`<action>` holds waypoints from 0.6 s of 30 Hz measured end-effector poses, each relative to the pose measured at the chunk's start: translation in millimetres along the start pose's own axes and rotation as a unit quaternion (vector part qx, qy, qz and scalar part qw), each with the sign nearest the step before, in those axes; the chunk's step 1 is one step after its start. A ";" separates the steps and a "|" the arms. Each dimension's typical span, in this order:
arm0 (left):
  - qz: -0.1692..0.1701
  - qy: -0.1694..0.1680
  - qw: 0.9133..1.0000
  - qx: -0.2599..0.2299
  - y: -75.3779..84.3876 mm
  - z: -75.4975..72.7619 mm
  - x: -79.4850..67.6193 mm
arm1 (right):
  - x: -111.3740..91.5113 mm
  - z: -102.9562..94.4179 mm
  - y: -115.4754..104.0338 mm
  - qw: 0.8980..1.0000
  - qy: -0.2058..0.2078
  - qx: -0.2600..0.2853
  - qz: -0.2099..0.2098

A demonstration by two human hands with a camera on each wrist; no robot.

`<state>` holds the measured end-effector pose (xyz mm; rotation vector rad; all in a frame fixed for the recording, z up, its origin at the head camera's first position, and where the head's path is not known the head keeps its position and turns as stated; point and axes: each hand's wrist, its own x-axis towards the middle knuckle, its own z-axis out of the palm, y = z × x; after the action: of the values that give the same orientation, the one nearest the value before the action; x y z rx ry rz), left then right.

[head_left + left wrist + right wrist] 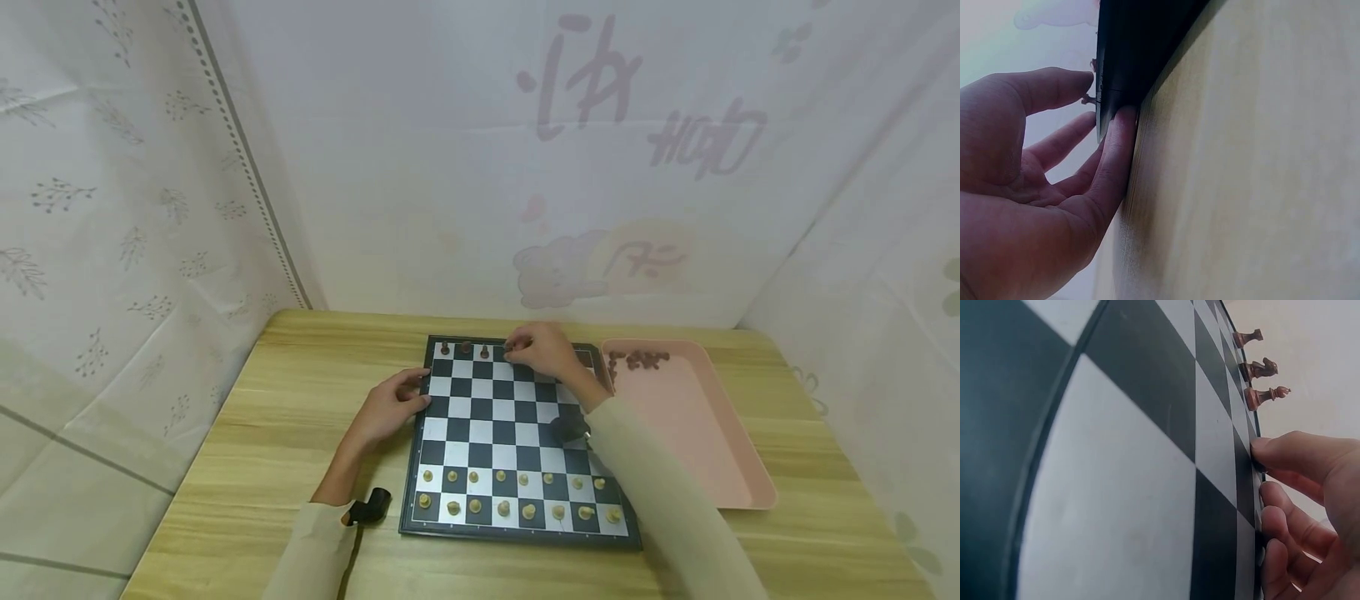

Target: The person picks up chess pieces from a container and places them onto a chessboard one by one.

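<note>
A black-and-white chessboard [482, 431] lies on the table. Along its far edge stand a dark brown rook [1248, 338], knight [1261, 368] and bishop [1266, 397]. Beside the bishop, my right hand [542, 350] pinches a small dark chess piece at the far row, thumb and index fingertips low against the board; the fingers hide most of it, so I cannot tell its kind. My left hand [388, 408] rests at the board's left edge, fingertips touching its side [1124, 56], holding nothing. Two rows of cream pieces [504, 507] stand along the near side.
A pink tray [697, 442] sits right of the board, with several dark brown pieces [645, 359] lying near its far left corner. The wooden table [300, 450] meets a white printed curtain [420, 167] at the back. My right forearm [660, 475] crosses over the board's right side.
</note>
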<state>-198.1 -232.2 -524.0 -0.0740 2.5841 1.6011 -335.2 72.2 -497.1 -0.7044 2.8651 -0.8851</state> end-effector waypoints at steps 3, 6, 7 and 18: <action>0.000 0.001 1.000 0.002 0.5 -0.1 0.0 | 0.3 -0.6 -0.2 1.000 -0.001 0.000 -0.003; 0.000 0.002 1.000 0.004 0.8 -0.2 0.0 | 0.6 -0.9 -0.3 1.000 -0.002 0.005 -0.006; 0.001 0.002 1.000 0.004 0.8 -0.2 0.1 | 0.7 -0.9 -0.3 1.000 -0.002 0.007 -0.005; 0.000 0.001 1.000 0.004 0.7 -0.4 -0.2 | -1.0 -3.0 5.6 0.999 -0.013 0.042 -0.012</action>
<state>-198.0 -232.2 -523.2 -0.0740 2.5926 1.5903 -337.2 78.3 -497.7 -0.7385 2.7837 -0.9870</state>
